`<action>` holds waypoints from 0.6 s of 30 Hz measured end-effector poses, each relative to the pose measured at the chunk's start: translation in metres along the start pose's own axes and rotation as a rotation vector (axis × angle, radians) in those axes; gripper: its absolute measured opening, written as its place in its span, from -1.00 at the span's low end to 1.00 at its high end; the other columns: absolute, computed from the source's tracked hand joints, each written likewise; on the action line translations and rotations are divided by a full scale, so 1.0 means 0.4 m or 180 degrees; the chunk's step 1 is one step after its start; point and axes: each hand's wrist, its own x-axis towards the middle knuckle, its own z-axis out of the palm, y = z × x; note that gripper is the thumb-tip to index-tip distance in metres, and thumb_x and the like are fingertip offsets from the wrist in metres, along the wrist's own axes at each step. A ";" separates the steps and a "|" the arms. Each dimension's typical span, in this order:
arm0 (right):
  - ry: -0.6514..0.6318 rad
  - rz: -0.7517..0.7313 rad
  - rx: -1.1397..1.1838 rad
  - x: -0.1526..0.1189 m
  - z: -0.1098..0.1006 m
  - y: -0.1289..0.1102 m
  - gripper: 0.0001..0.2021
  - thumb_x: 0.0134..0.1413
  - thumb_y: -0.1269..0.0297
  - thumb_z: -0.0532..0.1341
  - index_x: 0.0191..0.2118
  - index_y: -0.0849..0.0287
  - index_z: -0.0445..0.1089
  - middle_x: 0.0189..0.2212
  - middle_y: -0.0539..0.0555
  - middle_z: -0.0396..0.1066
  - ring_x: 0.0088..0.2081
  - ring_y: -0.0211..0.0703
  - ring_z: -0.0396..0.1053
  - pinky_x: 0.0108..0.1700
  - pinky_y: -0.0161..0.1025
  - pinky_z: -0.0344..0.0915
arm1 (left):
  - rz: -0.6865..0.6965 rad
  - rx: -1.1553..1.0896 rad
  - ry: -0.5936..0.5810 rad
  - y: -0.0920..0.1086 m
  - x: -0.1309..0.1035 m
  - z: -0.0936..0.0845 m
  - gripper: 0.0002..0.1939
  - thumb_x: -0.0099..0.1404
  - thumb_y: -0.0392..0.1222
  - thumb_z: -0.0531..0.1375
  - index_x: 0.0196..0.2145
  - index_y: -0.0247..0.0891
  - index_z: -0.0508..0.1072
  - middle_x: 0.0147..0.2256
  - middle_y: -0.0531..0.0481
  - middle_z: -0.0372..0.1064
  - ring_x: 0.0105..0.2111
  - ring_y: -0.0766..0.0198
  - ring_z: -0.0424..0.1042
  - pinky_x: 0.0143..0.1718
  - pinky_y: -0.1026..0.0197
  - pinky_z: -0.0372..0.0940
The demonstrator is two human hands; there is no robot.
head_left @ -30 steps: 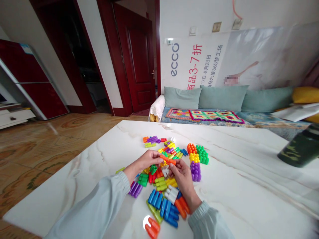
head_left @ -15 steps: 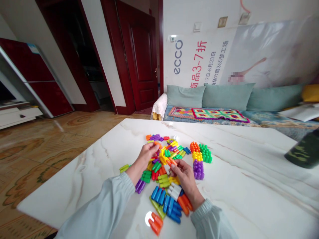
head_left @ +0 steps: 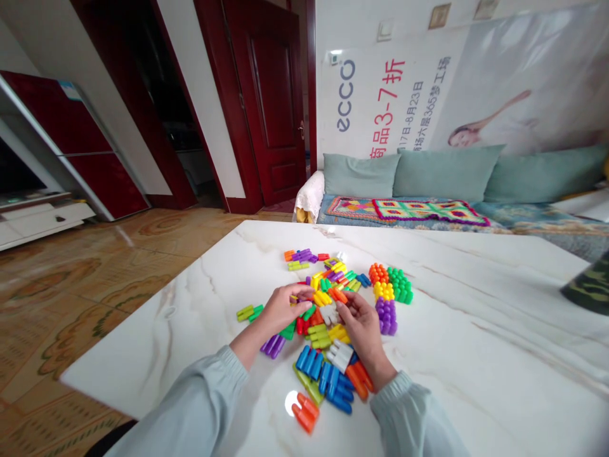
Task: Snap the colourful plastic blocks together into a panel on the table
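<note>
Over the middle of a heap of colourful plastic bullet-shaped building blocks, my left hand [head_left: 285, 306] hovers with thumb and fingers apart, and I see nothing held between them. My right hand [head_left: 360, 320] pinches an orange building block [head_left: 338, 295] between thumb and fingertips, just right of the left fingertips. Below the hands lie a yellow block [head_left: 322, 298], a white block [head_left: 329, 313] and a lime block [head_left: 318, 336]. Nearer to me are blue blocks [head_left: 309, 362], a white-grey block [head_left: 339, 355] and a loose orange block [head_left: 305, 412].
Right of the heap stand joined knobbly blocks: orange [head_left: 379, 273], green [head_left: 400, 285], yellow [head_left: 383, 291] and purple [head_left: 386, 316]. A camouflage-patterned object [head_left: 590, 285] is at the right of the white marbled table [head_left: 466, 381]. Behind is a sofa with green cushions [head_left: 447, 171].
My left hand has moved lower and no longer shows the orange block at its fingertips. My right hand, still pinching an orange block, has come up slightly. The camera view has shifted.
</note>
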 end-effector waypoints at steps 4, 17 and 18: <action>-0.0094 0.0011 -0.0139 0.000 -0.002 0.002 -0.51 0.03 0.09 0.30 0.06 0.20 0.37 -0.38 0.02 0.44 -0.53 -0.29 0.34 -0.46 -0.31 0.33 | 0.0486 0.0656 0.0015 0.009 -0.062 0.033 -0.67 0.06 -0.41 0.28 -0.20 -0.18 0.60 -0.10 -0.10 0.50 -0.04 0.09 0.43 0.10 0.03 0.27; 0.0045 -0.0057 -0.0267 -0.013 0.006 -0.043 -0.69 0.03 0.06 0.27 -0.20 0.19 0.48 -0.47 0.04 0.46 -0.55 -0.26 0.32 -0.51 -0.31 0.31 | 0.0369 0.0319 0.0996 -0.025 -0.022 0.070 -0.79 0.21 -0.25 0.22 -0.19 -0.19 0.57 -0.08 -0.10 0.47 0.00 0.09 0.41 0.13 0.03 0.24; 0.0070 -0.0081 -0.0243 -0.013 0.005 -0.046 -0.68 0.03 0.05 0.28 -0.20 0.19 0.47 -0.48 0.03 0.46 -0.56 -0.27 0.31 -0.52 -0.31 0.30 | 0.0357 0.0249 0.1027 -0.030 -0.017 0.074 -0.79 0.21 -0.24 0.21 -0.19 -0.20 0.57 -0.08 -0.11 0.47 0.00 0.09 0.41 0.13 0.04 0.24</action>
